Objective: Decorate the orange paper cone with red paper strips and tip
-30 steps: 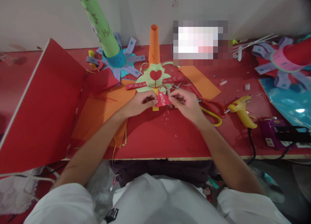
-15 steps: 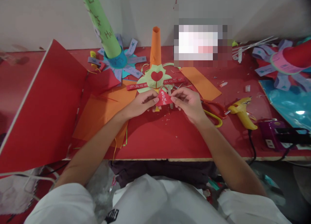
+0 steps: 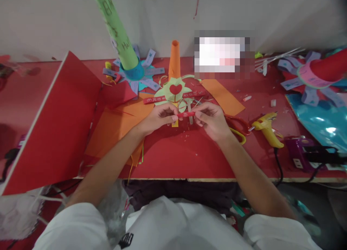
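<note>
Between my two hands is a small red paper piece [image 3: 186, 114] with white writing, now seen nearly edge-on as a narrow band. My left hand [image 3: 162, 117] pinches its left end, and my right hand [image 3: 211, 118] pinches its right end. Just beyond stands a pale green paper flower [image 3: 168, 92] with a red heart [image 3: 176, 89] at its middle and red lettered strips [image 3: 193, 93] to its sides. An orange paper tube [image 3: 175, 60] rises behind the flower. A yellow paper strip [image 3: 175, 123] shows below the red piece, near my left fingers.
Red-and-yellow-handled scissors [image 3: 240, 134] and a yellow glue gun [image 3: 267, 128] lie to the right, near a purple power box [image 3: 295, 152]. Orange paper sheets [image 3: 108, 130] and a propped red board [image 3: 54, 123] are on the left. A green tube [image 3: 119, 36] leans behind.
The red paper piece has tilted from showing its lettered triangular face to a thin band. Both hands keep their pinch. The view has shifted slightly, so the background sits lower.
</note>
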A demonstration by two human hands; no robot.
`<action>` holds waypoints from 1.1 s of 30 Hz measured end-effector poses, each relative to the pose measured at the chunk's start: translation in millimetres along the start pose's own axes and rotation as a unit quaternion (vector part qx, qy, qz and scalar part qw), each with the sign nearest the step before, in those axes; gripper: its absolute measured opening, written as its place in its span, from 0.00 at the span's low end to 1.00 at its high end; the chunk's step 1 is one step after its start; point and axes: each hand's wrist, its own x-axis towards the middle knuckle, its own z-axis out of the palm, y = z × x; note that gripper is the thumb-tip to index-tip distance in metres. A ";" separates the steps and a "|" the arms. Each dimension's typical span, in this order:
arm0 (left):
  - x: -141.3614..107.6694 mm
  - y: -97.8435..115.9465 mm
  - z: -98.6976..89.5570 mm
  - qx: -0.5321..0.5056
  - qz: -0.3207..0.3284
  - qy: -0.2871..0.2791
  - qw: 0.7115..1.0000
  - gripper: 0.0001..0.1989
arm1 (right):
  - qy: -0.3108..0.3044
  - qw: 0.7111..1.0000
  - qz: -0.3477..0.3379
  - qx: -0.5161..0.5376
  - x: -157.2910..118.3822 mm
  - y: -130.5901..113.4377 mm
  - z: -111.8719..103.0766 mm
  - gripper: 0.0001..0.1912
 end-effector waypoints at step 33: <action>86.7 97.8 -28.1 0.074 0.125 0.258 0.955 0.10 | 0.008 0.988 -0.142 -0.062 145.0 -59.8 43.2 0.31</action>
